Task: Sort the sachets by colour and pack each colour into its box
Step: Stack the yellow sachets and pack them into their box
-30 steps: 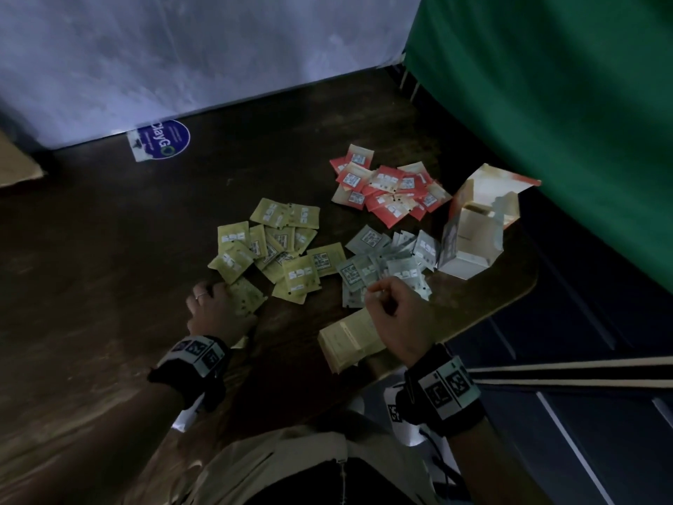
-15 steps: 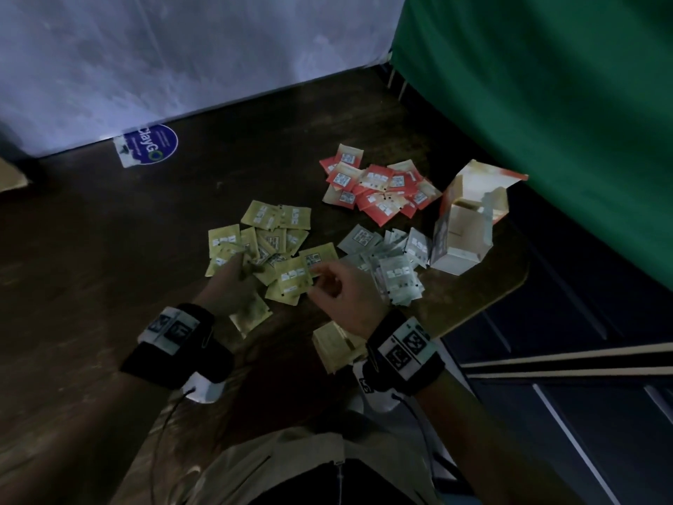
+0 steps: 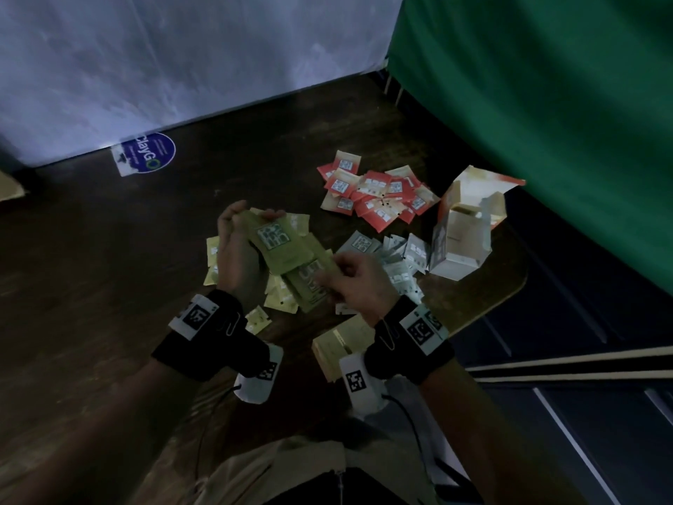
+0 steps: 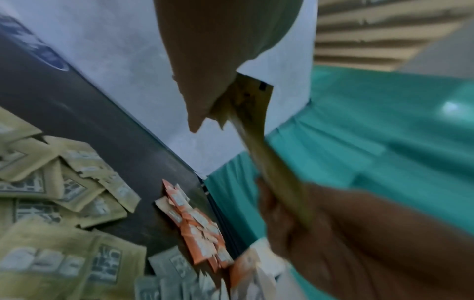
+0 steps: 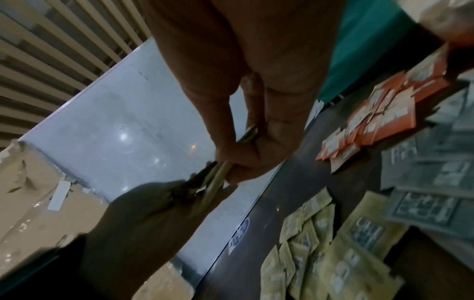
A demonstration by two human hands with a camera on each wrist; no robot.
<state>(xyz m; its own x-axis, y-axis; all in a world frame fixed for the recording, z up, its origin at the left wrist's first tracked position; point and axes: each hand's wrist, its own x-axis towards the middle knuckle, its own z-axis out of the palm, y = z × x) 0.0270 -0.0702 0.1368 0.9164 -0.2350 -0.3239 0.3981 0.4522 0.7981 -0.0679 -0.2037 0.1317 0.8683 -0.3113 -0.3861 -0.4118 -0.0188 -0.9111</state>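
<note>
Yellow sachets point(image 3: 282, 246) mid-frame — left hand point(image 3: 236, 256) and right hand point(image 3: 355, 282) both grip the stack, squaring it. Next, likely — the yellow box point(image 3: 338, 349), lower centre.

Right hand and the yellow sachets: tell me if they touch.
Touching. The right wrist view shows the right hand pinching the yellow sachets between thumb and fingers; the head view agrees.
</note>
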